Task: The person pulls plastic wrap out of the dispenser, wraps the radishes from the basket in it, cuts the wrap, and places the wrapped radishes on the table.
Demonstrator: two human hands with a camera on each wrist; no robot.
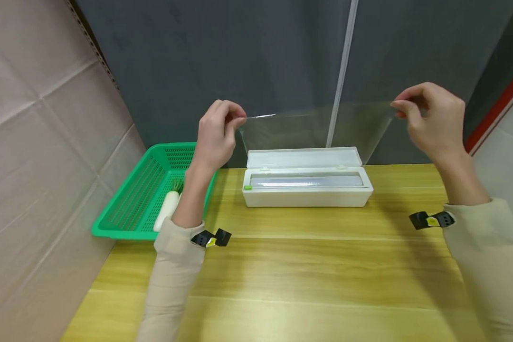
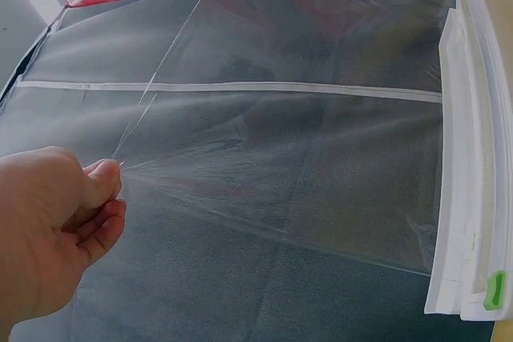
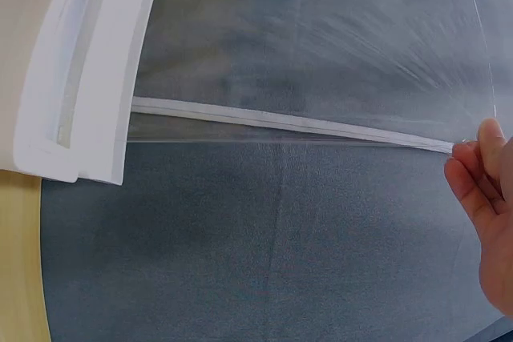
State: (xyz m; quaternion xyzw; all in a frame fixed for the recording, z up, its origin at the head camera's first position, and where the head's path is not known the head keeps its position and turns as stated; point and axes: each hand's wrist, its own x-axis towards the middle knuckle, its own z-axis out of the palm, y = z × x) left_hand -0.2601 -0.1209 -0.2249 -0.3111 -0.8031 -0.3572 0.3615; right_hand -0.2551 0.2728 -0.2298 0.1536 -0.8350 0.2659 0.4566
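Between both raised hands stretches a clear sheet of plastic wrap (image 1: 299, 130), running down to a white wrap dispenser box (image 1: 308, 198) whose lid (image 1: 303, 158) is tipped back. My left hand (image 1: 215, 135) pinches one upper corner of the wrap between thumb and fingers. At the other upper corner my right hand (image 1: 436, 118) pinches it the same way. In the left wrist view, creases fan out through the film (image 2: 280, 150) from the left fingertips. A small green tab (image 1: 248, 187) sits at the box's left end, and a roll shows inside its opening.
Left of the box stands a green plastic basket (image 1: 124, 234) with a white radish (image 1: 167, 209) in it, partly hidden by the left forearm. A dark curtain (image 1: 239, 57) hangs behind the wooden table (image 1: 308, 275). A pale tiled wall (image 1: 38, 166) borders the left side.
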